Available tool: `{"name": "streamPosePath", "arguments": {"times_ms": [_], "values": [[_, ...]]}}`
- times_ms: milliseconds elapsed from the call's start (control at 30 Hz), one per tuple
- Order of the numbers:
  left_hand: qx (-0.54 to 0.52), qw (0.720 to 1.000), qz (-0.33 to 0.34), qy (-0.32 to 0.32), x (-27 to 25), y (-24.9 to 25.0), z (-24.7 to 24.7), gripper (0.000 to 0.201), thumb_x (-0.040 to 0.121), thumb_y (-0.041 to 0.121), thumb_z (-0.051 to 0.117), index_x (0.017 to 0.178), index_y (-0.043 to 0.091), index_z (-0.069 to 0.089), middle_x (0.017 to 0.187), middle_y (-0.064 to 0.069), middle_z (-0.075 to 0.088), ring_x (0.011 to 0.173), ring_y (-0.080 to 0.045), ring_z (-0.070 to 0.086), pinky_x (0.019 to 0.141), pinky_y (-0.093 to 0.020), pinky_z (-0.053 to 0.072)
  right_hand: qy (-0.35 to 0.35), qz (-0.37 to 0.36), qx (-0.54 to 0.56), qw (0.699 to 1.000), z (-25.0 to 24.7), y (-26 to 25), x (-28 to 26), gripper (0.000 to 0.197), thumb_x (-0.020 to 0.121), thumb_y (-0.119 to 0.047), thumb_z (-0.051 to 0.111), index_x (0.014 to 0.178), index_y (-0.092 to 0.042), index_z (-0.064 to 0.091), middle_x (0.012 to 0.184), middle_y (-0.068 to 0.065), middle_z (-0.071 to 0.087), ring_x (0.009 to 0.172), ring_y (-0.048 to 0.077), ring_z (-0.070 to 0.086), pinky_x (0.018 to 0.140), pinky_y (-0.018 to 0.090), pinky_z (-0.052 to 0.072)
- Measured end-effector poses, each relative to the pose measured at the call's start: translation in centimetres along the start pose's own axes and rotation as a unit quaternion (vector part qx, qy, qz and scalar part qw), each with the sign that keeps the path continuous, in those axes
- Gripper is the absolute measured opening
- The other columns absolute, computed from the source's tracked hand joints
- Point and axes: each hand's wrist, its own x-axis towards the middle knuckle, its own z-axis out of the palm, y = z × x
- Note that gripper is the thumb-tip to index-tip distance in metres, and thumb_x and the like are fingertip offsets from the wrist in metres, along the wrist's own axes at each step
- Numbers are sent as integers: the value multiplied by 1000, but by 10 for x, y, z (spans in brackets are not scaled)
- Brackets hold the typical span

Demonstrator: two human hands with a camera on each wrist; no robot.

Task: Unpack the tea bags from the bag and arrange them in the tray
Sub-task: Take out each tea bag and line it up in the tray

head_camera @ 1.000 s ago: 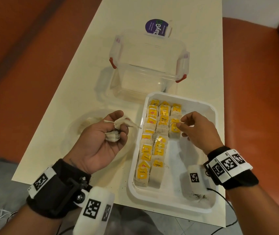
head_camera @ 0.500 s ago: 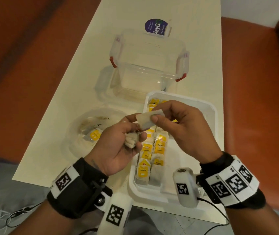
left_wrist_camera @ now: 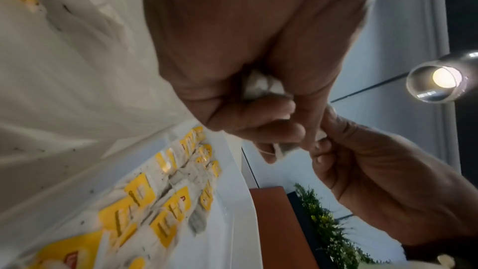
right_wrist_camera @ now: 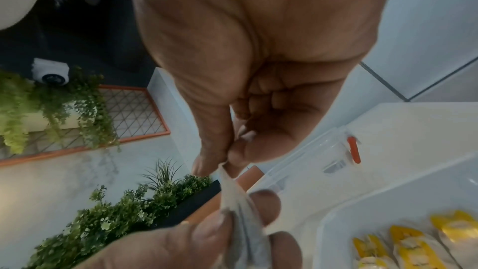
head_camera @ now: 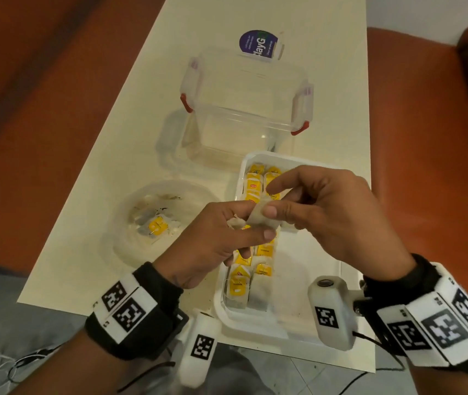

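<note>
Now, grip: my left hand [head_camera: 212,238] and right hand [head_camera: 326,215] both pinched one tea bag [head_camera: 261,216].
Tray [head_camera: 306,323]: directly below, lower centre; right hand nearer its free space.

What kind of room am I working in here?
Probably a café or lounge seating corner, though I can't be sure: a narrow cream table flanked by orange upholstered benches, with decorative greenery in planters and a globe lamp overhead.

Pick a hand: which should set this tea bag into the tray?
Right. The right hand pinches the tea bag directly above the tray; the left hand grips a clump of other bags.
</note>
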Motion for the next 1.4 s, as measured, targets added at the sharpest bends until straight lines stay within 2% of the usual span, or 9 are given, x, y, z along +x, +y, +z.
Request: {"name": "streamPosePath", "arguments": {"times_ms": [67, 133, 333, 533, 700, 867, 1000, 1167, 1400], "values": [[7, 1000, -1, 7, 1, -1, 3, 15, 84, 20, 76, 99, 18, 77, 86, -25, 67, 56, -9, 52, 45, -20, 34, 2, 15, 41, 999, -1, 0, 0, 24, 70, -36, 85, 90, -26, 75, 64, -8, 70, 53, 3, 61, 62, 27, 53], [-3, 1000, -2, 20, 2, -2, 5, 10, 84, 21, 77, 94, 21, 77, 92, -28, 67, 55, -9, 52, 43, -19, 34, 0, 34, 90, 995, -2, 1, -1, 31, 65, -42, 82, 91, -24, 76, 66, -4, 71, 57, 7, 64, 62, 29, 55], [-27, 999, -18, 28, 4, -5, 7, 15, 82, 22, 79, 96, 21, 75, 77, -7, 64, 52, -7, 53, 41, -17, 33, -26, 21, 69, 997, -7, 11, -6, 7, 83, -33, 77, 84, -26, 77, 69, -11, 69, 62, 4, 57, 62, 28, 46], [-29, 998, -24, 59, 5, -8, 11, 8, 81, 21, 80, 86, 25, 75, 63, 6, 63, 51, -5, 54, 40, -16, 33, -64, 12, 66, 996, -7, 18, -8, 12, 83, -34, 75, 92, -27, 76, 80, -7, 74, 70, 12, 63, 65, 34, 51], [-4, 998, -42, 48, 1, -7, 12, 23, 77, 25, 83, 98, 23, 74, 75, 2, 71, 57, -8, 60, 42, -17, 35, -46, 20, 67, 997, -8, 29, -4, 7, 88, -21, 75, 92, -27, 76, 80, 0, 73, 77, 31, 64, 70, 50, 53], [-40, 994, -71, 68, -8, -7, 4, 26, 85, 28, 74, 110, 24, 69, 95, -4, 77, 63, -11, 62, 42, -19, 37, -11, 41, 12, 999, -19, 49, 0, 5, 88, -22, 74, 92, -26, 75, 77, -1, 71, 74, 24, 64, 72, 42, 53], [-77, 990, -90, 80, -16, -11, -7, 17, 93, 21, 64, 110, 20, 68, 97, -6, 76, 63, -10, 61, 45, -19, 37, -37, 85, -121, 988, -16, 73, 6, 2, 91, -25, 70, 90, -27, 71, 75, -11, 68, 61, 1, 56, 65, 26, 47], [-99, 986, -98, 94, -24, -18, -17, 21, 94, 8, 60, 110, 18, 68, 96, -9, 76, 64, -12, 59, 46, -21, 39, -137, 144, -196, 960, 2, 90, 11, 7, 92, -24, 66, 96, -24, 72, 84, -5, 71, 74, 13, 62, 76, 34, 53], [-132, 981, -103, 101, -28, -20, -24, 35, 91, -8, 50, 112, 13, 66, 96, -12, 74, 67, -14, 61, 49, -23, 45, -102, 181, -177, 962, 8, 103, 20, 8, 92, -19, 65, 87, -25, 69, 80, -3, 71, 71, 14, 63, 82, 42, 57]]}}
